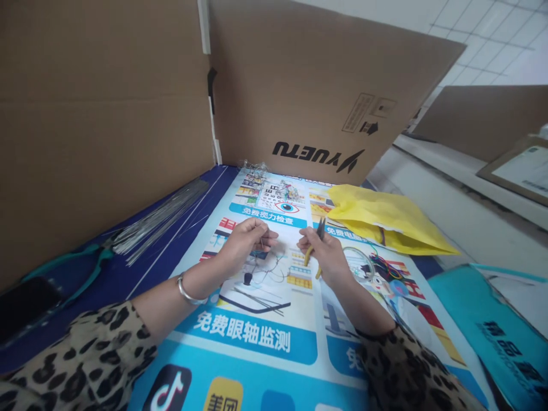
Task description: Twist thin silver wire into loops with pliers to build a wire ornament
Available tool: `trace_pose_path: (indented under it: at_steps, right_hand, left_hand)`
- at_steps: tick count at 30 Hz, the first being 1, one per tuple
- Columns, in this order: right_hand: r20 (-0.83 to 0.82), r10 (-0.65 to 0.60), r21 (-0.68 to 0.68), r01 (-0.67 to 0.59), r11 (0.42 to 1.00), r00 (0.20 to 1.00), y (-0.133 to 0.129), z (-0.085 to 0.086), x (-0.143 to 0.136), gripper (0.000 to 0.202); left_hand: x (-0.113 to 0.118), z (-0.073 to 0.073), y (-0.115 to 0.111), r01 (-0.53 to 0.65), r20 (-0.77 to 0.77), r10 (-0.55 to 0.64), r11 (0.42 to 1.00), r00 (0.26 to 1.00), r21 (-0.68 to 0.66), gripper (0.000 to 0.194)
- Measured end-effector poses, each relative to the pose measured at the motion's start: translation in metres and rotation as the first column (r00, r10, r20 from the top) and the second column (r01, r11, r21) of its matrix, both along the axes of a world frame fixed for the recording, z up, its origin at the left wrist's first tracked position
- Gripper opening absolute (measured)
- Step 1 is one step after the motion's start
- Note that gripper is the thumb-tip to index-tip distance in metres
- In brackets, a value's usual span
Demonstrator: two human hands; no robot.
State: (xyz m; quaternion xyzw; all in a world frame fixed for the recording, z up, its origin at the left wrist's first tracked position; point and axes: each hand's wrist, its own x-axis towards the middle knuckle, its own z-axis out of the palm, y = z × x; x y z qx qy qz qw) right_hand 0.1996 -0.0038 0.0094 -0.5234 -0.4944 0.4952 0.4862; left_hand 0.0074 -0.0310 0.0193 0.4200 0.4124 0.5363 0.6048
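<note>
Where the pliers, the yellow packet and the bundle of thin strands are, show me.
Pliers [321, 229]: head view, on the dark metal nose.
Yellow packet [381, 216]: head view, on its broad upper face.
Bundle of thin strands [160, 219]: head view, midway along its length.

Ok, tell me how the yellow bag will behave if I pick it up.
The yellow bag will probably flex, since its surface is creased. It seems light, looking thin and fairly flat. Anything inside might slide out, as its near edge appears to gape.

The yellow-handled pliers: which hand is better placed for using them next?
Probably the right hand: it holds the pliers, while the left hand seems to pinch a thin wire.
</note>
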Motion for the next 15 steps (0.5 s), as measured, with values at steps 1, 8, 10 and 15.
trace_pose_path:
  at_steps: [1,8,10,15]
  right_hand:
    - [0.003,-0.024,0.004,0.024,1.0,1.0,0.0,-0.002,-0.001,0.043]
    - [0.452,0.021,0.196,-0.122,0.973,0.892,-0.021,-0.014,-0.019,0.029]
    - [0.608,0.033,0.27,-0.246,0.931,0.793,-0.025,-0.018,-0.022,0.027]
    - [0.744,-0.126,0.468,-0.377,0.799,0.656,-0.023,-0.025,-0.016,0.026]
  left_hand:
    - [0.001,0.001,-0.001,0.002,0.002,-0.002,1.0,1.0,-0.004,0.02]
    - [-0.001,0.002,-0.002,-0.041,-0.022,0.041,0.999,0.999,-0.011,0.021]
    - [-0.003,0.001,-0.001,-0.057,-0.027,0.056,0.998,0.998,-0.005,0.021]
    - [-0.005,0.001,-0.002,-0.04,-0.042,0.04,0.999,0.998,-0.006,0.019]
